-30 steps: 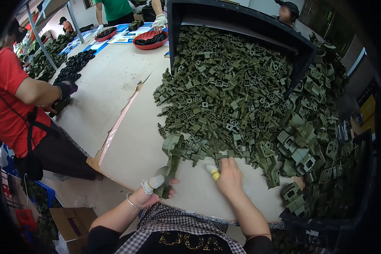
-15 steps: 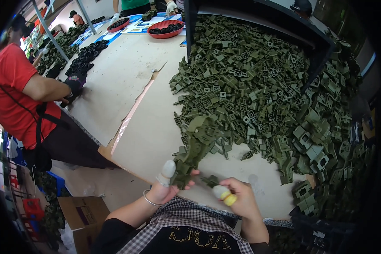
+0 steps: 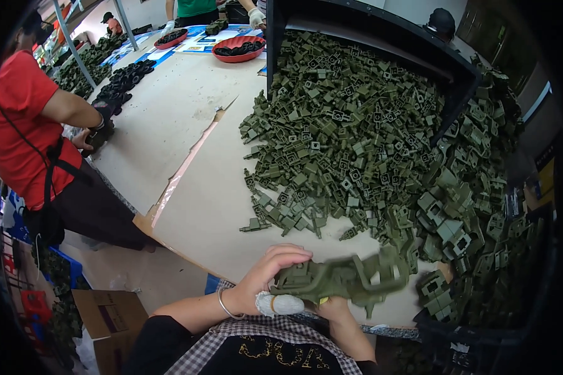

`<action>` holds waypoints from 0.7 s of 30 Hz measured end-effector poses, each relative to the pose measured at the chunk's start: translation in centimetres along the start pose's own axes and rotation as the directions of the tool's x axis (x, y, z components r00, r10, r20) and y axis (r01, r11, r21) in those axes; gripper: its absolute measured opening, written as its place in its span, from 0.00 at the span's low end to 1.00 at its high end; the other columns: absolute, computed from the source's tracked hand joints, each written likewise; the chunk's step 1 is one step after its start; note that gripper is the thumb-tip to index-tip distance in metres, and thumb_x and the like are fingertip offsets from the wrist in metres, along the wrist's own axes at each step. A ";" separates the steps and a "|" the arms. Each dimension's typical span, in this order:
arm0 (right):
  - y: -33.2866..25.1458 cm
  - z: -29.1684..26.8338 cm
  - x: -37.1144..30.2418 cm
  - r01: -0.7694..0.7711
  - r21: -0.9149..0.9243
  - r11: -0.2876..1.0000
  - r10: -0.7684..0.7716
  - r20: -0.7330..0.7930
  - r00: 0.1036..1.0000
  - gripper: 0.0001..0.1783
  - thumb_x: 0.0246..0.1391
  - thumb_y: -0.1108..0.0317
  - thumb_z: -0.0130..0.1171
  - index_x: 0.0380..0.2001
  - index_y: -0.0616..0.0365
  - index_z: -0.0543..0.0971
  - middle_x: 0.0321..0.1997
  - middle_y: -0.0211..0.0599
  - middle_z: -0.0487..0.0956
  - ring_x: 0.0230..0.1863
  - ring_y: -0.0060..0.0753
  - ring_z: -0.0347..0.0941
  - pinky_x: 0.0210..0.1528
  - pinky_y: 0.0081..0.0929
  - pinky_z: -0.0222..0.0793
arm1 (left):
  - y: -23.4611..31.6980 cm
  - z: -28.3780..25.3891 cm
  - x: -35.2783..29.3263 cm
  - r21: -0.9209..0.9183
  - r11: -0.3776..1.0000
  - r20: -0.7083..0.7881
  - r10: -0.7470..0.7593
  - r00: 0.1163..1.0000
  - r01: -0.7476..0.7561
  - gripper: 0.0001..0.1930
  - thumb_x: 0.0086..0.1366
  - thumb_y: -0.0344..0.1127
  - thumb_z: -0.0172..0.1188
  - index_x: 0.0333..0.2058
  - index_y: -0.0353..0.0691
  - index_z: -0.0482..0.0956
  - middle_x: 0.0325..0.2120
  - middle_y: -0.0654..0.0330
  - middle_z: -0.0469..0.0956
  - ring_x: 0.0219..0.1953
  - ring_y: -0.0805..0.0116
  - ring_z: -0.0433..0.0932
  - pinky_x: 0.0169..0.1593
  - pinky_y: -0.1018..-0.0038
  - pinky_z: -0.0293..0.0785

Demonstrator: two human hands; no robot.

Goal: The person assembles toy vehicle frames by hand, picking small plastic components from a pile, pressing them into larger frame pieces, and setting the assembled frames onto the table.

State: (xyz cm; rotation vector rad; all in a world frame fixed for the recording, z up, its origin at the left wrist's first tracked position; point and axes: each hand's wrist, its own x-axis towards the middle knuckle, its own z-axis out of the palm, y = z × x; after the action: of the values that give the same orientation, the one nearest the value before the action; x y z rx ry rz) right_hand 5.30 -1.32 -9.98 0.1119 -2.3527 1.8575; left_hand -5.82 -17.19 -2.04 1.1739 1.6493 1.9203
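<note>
My left hand [image 3: 263,282] grips one end of an olive-green plastic toy vehicle body [image 3: 341,278], which lies sideways just above the table's near edge. Its fingers rest over the top, and the thumb wears a white finger cover [image 3: 280,304]. Underneath the body is my right hand [image 3: 338,310]. Its fingers are hidden, apart from a bit of yellow wrapping, so what it holds does not show. Right ahead, a large heap of small green plastic parts [image 3: 356,131] spreads over the table [image 3: 206,206].
Larger green body parts [image 3: 444,219] are piled at the right. A black frame [image 3: 381,25] stands over the heap. At the left a person in a red shirt [image 3: 25,125] handles a dark piece. Red bowls [image 3: 238,57] of black parts stand far back; a cardboard box [image 3: 109,325] sits lower left.
The vehicle body has turned from upright to lying sideways, its free end now pointing right. My right hand has gone underneath it, and the small green part it held is out of sight.
</note>
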 end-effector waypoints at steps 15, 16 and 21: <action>-3.3 1.9 2.0 -0.039 0.727 0.685 0.260 -0.194 0.946 0.18 0.42 0.74 0.61 0.41 0.60 0.75 0.41 0.38 0.76 0.43 0.35 0.73 0.45 0.29 0.67 | -0.6 0.8 0.1 -0.098 0.991 -0.027 -0.091 0.995 0.088 0.31 0.47 0.37 0.67 0.49 0.34 0.65 0.51 0.54 0.66 0.60 0.55 0.57 0.61 0.63 0.54; -3.5 1.9 2.5 0.016 0.413 0.911 0.096 -0.249 0.964 0.18 0.44 0.75 0.59 0.42 0.63 0.73 0.42 0.39 0.76 0.43 0.33 0.72 0.45 0.28 0.67 | -0.7 0.9 0.0 -0.056 0.995 -0.054 -0.089 0.995 0.086 0.31 0.47 0.36 0.67 0.50 0.35 0.65 0.51 0.54 0.66 0.60 0.55 0.56 0.61 0.63 0.54; -2.4 2.1 2.9 0.133 -0.084 0.987 -0.151 -0.262 0.953 0.17 0.48 0.75 0.55 0.43 0.64 0.72 0.43 0.40 0.75 0.45 0.31 0.72 0.47 0.27 0.66 | -2.0 0.8 -0.3 0.014 0.994 -0.070 -0.104 0.992 0.105 0.30 0.49 0.35 0.66 0.50 0.35 0.65 0.52 0.55 0.65 0.62 0.55 0.54 0.62 0.63 0.51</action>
State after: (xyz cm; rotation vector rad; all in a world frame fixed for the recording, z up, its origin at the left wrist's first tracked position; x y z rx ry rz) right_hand 2.65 -3.78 -7.72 0.0200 -2.1580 1.6147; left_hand -5.50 -16.32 -4.01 1.0165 1.7311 1.9051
